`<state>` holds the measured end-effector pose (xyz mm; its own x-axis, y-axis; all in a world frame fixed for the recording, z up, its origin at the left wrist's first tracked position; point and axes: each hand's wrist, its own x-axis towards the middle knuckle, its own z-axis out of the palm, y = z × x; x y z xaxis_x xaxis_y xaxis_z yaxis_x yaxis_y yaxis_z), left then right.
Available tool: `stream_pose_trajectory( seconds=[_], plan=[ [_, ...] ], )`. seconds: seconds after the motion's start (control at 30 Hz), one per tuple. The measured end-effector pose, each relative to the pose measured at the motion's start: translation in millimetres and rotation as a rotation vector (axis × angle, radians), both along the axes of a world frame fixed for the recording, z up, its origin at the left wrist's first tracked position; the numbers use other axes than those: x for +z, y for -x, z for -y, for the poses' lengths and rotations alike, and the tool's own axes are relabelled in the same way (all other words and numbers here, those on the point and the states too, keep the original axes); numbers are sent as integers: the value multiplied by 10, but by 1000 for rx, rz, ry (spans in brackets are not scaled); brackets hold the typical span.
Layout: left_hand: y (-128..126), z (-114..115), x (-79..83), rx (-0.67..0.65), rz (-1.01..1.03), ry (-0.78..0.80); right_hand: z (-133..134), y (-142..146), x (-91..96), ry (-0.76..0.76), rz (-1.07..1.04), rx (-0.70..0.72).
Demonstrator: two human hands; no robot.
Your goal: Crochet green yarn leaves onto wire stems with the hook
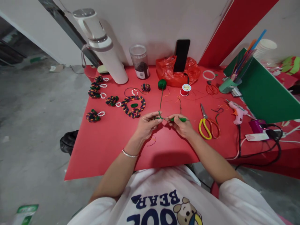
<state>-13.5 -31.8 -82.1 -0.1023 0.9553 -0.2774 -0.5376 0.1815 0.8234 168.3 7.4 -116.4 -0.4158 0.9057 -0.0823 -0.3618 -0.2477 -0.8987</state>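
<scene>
My left hand (149, 123) pinches a small piece of green yarn work, with the strand looped over the index finger. From there the green yarn (161, 101) runs up to a dark green yarn ball (162, 84). My right hand (181, 125) grips a crochet hook (178, 119) by its green handle, its thin tip meeting the yarn at the left fingertips. Left of my hands lies a multicoloured crocheted strip (142, 103) curved into a ring, with a small green leaf-shaped piece (134, 105) inside it. The stitches between my fingers are too small to make out.
Crocheted pieces with bead loops (93, 116) lie at the left. Behind stand a white thermos (110, 59), a clear jar (140, 62) and a phone (182, 54) against a red bag (164, 70). Yellow-handled scissors (205, 128), a pink glue gun (237, 112) and a power strip (256, 137) are at right.
</scene>
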Motion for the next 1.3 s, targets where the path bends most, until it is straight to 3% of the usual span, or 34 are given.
stream_pose_trajectory(
  seconds=[0.13,0.47,0.77,1.13,1.23,1.3],
  plan=[
    [-19,-15,-36,37,-26,-7,13,29,23,48,-67,-9],
    [-16,-4,-86,-17,146,-46,46,85,44,194,-150,-25],
    [-54,-11,-121,13,132,-50,36,80,53,212,-166,-13],
    [-68,-23,-62,76,89,-45,29,83,15,187,-145,1],
    [-69,-22,-55,70,82,-46,38,82,-1,103,-114,13],
    [-71,-22,-58,68,70,-33,54,72,16,-29,-51,-8]
  ],
)
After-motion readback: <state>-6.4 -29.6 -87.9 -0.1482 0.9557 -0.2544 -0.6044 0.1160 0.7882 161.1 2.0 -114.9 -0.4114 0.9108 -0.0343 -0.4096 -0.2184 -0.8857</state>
